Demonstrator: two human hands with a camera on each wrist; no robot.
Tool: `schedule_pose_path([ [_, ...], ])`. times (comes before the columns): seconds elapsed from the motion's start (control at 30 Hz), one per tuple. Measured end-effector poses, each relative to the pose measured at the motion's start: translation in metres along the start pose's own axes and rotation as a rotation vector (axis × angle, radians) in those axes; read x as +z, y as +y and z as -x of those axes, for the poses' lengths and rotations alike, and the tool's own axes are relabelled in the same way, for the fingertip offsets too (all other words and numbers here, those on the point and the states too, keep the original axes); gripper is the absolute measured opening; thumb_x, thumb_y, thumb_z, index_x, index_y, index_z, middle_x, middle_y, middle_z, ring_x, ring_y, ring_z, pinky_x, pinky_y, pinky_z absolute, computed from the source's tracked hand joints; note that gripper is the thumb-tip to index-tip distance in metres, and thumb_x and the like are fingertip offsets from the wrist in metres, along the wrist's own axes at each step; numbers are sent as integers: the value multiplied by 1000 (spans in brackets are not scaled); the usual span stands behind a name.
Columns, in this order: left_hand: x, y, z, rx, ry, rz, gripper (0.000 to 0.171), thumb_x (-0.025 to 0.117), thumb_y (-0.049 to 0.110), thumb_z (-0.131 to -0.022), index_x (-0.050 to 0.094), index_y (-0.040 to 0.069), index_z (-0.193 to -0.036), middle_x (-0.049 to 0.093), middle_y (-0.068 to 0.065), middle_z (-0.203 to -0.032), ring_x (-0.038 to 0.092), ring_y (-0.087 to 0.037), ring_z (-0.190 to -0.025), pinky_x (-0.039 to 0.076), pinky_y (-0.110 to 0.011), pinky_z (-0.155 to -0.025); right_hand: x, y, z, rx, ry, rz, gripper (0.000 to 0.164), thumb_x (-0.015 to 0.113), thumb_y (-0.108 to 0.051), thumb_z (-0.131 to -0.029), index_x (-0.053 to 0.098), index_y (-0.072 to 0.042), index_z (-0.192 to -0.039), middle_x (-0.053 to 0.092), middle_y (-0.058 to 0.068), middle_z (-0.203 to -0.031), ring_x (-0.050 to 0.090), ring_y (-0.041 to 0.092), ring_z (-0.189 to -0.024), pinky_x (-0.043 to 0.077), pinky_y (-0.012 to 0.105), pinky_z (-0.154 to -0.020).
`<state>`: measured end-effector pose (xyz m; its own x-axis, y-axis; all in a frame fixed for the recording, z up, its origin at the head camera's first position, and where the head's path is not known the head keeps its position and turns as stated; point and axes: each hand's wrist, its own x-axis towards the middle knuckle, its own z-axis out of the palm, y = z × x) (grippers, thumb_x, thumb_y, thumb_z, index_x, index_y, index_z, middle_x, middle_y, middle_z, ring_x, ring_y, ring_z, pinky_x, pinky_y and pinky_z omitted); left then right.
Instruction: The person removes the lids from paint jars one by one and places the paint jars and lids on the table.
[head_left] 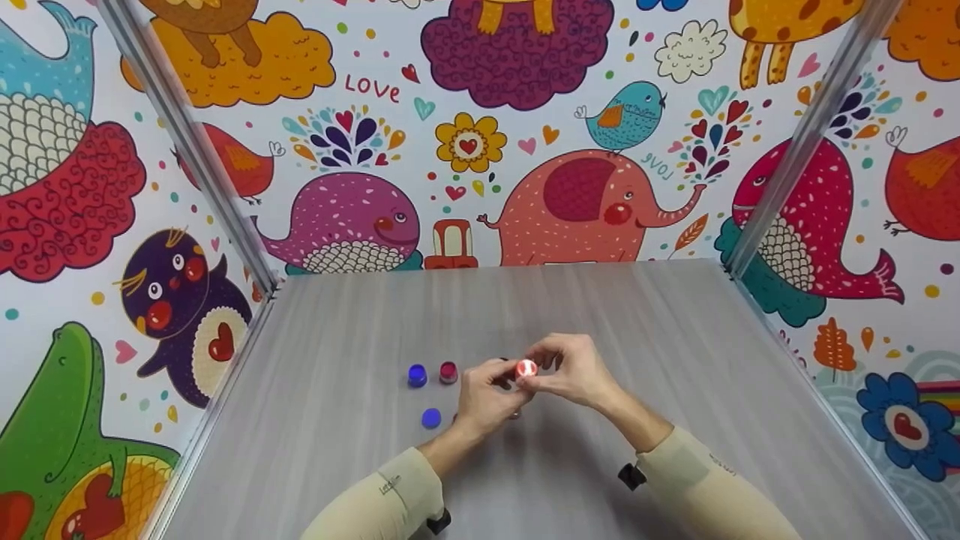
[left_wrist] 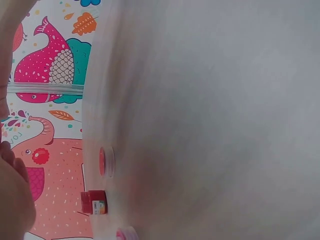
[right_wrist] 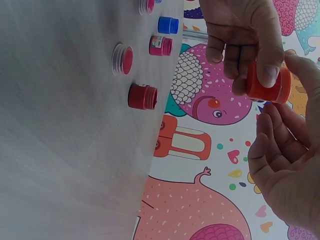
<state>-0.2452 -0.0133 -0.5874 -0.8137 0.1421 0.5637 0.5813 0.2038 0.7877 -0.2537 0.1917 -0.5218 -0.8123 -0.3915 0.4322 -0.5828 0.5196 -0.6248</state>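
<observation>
Both hands meet over the table around a small orange-red paint jar [right_wrist: 262, 87], raised off the surface. My left hand [head_left: 487, 397] grips the jar's body, its thumb lying along the side in the right wrist view. From the other side, my right hand [head_left: 574, 371] has thumb and fingertips at the capped end, pinching it. The end of the jar faces up toward the head camera with a white glare. Behind the hands stands a dark red paint jar [right_wrist: 143, 97], with a round lid [right_wrist: 123, 59] beside it.
On the table left of the hands are a blue paint jar [head_left: 417, 376], a crimson paint jar [head_left: 448, 373] and a blue lid [head_left: 430, 418]. Another lid [right_wrist: 146, 6] shows at the top of the right wrist view. Patterned walls with metal posts [head_left: 810, 142] enclose the table [head_left: 337, 465].
</observation>
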Motion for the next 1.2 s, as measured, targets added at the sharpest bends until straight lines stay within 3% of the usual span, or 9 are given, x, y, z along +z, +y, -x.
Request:
schedule_pose_path([
  [0.2, 1, 0, -3, 32, 4, 15, 25, 97, 10, -86, 88, 10, -109, 84, -9, -90, 79, -31, -75, 70, -49, -70, 1, -1, -3, -15, 24, 9, 26, 101, -28, -84, 87, -14, -101, 78, -1, -85, 66, 15, -75, 52, 20, -68],
  [0.4, 2, -1, -3, -3, -6, 23, 25, 96, 8, -85, 88, 13, -108, 84, -7, -91, 79, -34, -76, 70, -49, -72, -1, -3, -4, -65, 21, 22, 21, 99, -19, -85, 89, -15, -102, 76, -1, -86, 62, 7, -77, 57, 24, -70],
  [0.67, 3, 1, -2, -66, -26, 36, 28, 94, 10, -85, 87, 9, -112, 86, -9, -93, 81, -30, -80, 70, -47, -74, -2, -3, -3, -78, -4, 31, 21, 97, -15, -85, 88, -14, -104, 80, 0, -93, 63, 7, -81, 60, 32, -72],
  [0.83, 2, 0, -2, -113, -28, 46, 28, 96, 13, -85, 86, 13, -111, 87, -6, -95, 79, -19, -81, 70, -42, -75, -3, -4, -5, -76, -24, 40, 23, 95, -14, -84, 88, -14, -105, 81, -1, -95, 66, 6, -82, 63, 36, -73],
  [0.93, 2, 0, -1, -117, -35, 52, 27, 96, 12, -85, 87, 14, -111, 87, -6, -96, 80, -25, -81, 70, -42, -76, -4, -5, -5, -71, -38, 38, 23, 94, -14, -84, 88, -14, -106, 81, -2, -96, 67, 6, -83, 61, 30, -74],
  [1.03, 1, 0, -1, -107, -45, 59, 27, 95, 12, -86, 87, 13, -112, 87, -8, -95, 80, -36, -81, 70, -43, -74, -5, -5, -6, -76, -47, 39, 23, 93, -13, -84, 89, -15, -107, 81, -3, -96, 68, 6, -83, 61, 31, -74],
  [1.2, 1, 0, 0, -107, -53, 64, 26, 95, 11, -87, 87, 15, -112, 86, -8, -93, 79, -32, -77, 69, -38, -68, -6, -4, -5, -91, -59, 50, 23, 92, -15, -86, 89, -16, -109, 81, -2, -97, 68, 7, -84, 63, 35, -75],
])
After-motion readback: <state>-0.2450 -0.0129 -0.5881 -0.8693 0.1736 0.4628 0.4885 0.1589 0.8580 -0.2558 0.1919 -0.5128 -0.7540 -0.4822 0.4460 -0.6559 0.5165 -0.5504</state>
